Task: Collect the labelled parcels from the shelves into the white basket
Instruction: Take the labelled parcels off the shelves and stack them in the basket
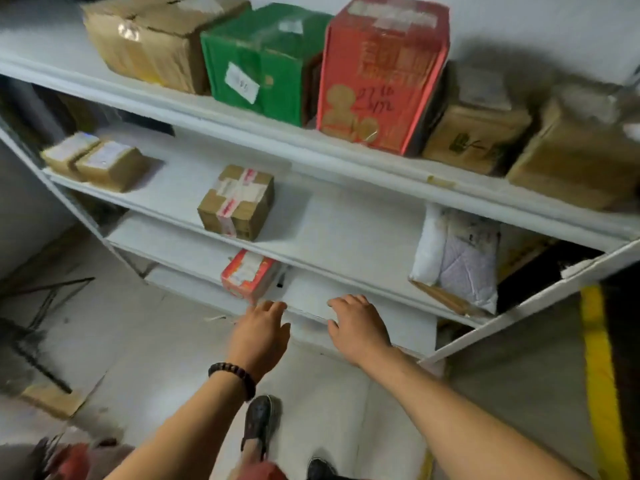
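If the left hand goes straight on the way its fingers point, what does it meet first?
Probably the small red cardboard box with a white label on the low white shelf, just beyond the fingertips of the open left hand. Depth is unclear, so the shelf's front edge might come first.

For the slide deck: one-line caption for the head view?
Open left hand and right hand reach toward small red labelled carton on a low white shelf.
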